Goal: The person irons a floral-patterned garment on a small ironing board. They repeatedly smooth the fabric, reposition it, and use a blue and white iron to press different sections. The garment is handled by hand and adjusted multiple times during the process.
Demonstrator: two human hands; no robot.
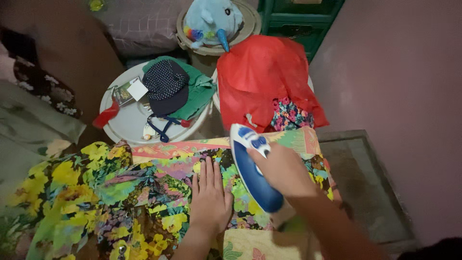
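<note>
A bright floral cloth (96, 192) in yellow, green and pink lies spread across the surface in front of me. My left hand (209, 195) rests flat on it, fingers together, pressing the fabric down. My right hand (284, 171) grips the handle of a blue and white clothes iron (250, 161), which sits on the cloth just right of my left hand, its tip pointing away from me.
A round white lid (127, 120) behind the cloth carries a dark dotted cap (166, 86), green fabric and small items. A red cloth (262, 77) drapes over a pile with a flowered piece. A blue plush toy (211, 21) sits on a bucket. A pink wall stands right.
</note>
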